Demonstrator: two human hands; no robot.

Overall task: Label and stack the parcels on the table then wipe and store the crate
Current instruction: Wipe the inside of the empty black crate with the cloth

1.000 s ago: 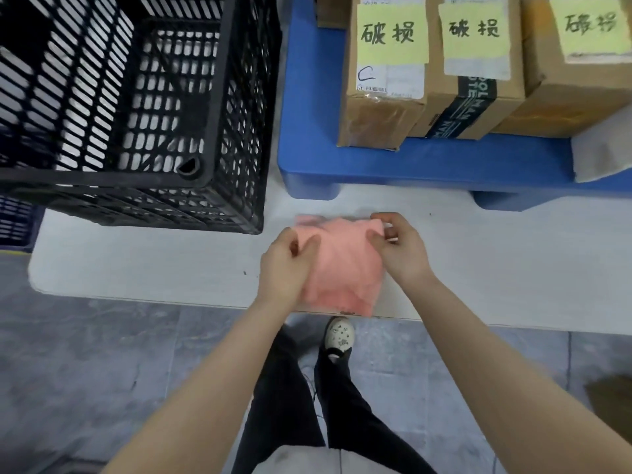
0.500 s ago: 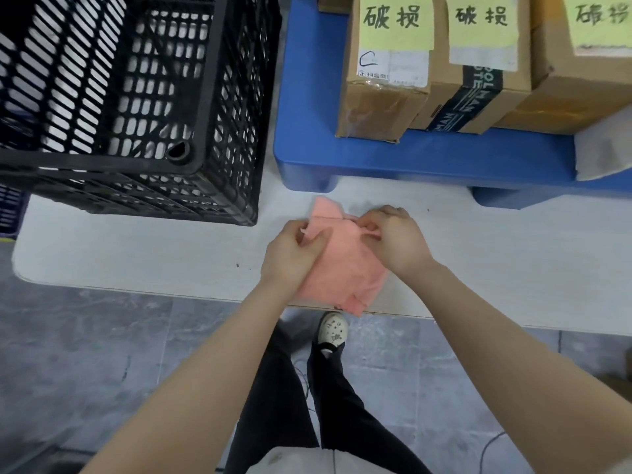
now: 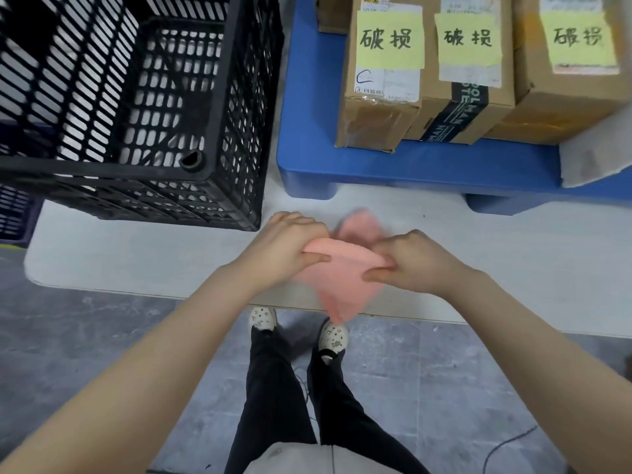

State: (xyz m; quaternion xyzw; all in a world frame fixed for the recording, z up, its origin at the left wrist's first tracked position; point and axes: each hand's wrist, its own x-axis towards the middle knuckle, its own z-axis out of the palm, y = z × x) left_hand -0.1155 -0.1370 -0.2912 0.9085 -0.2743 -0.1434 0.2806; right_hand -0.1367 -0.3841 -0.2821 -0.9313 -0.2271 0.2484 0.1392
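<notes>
A pink cloth [image 3: 342, 271] hangs between both hands over the near edge of the white table [image 3: 136, 258]. My left hand [image 3: 284, 248] pinches its left edge between thumb and fingers. My right hand [image 3: 410, 261] pinches its right edge, and a corner of cloth sticks up behind the hands. The black slatted crate [image 3: 219, 107] stands on the table just left of my hands. Three cardboard parcels [image 3: 379, 107] with yellow handwritten labels stand side by side on a blue platform [image 3: 307, 155] at the back right.
A white wrapped item [image 3: 595, 159] lies on the blue platform at the far right. A dark blue crate [image 3: 17, 213] shows at the left, beside the table. Grey floor and my legs and shoes are below the table edge.
The cloth has been lifted and folded over, with my hands now further apart along its top fold. The lower part of the cloth now dangles past the table edge.
</notes>
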